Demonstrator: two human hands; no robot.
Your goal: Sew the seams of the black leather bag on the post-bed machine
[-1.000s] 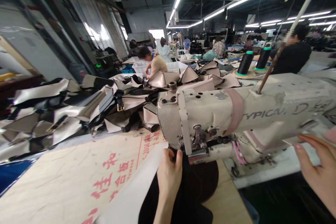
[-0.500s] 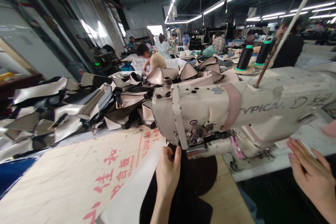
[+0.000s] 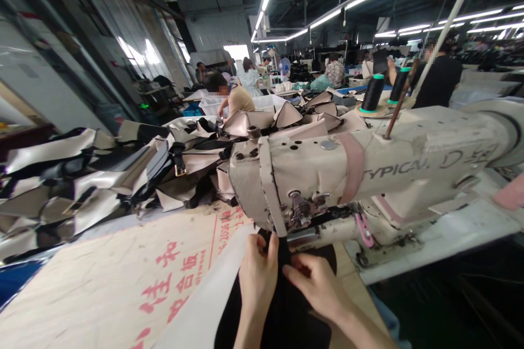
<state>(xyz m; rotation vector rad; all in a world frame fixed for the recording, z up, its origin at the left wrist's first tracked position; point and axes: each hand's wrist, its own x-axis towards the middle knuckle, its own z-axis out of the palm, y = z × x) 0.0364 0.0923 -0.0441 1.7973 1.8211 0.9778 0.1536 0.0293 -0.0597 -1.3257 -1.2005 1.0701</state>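
Note:
Black material (image 3: 282,305) lies beneath the head of a sewing machine (image 3: 311,169), with a white sheet (image 3: 204,294) along its left side. My left hand (image 3: 260,264) is closed in a pinch on the black piece, close to the needle area. Just right of it, my right hand (image 3: 315,283) has its thumb and fingers bent together on the same black material. The needle and presser foot are hidden behind the machine head and my fingers.
A plywood board (image 3: 123,278) with red lettering forms the work surface. Beige and black pieces (image 3: 123,169) are heaped behind it. Black thread spools (image 3: 372,94) stand behind the machine. A person in a tan top (image 3: 239,99) bends over beyond the heap; others sit farther back.
My right hand has moved left from beside the machine's base onto the black material and closed there. My left hand keeps its pinch. The whole view has shifted slightly.

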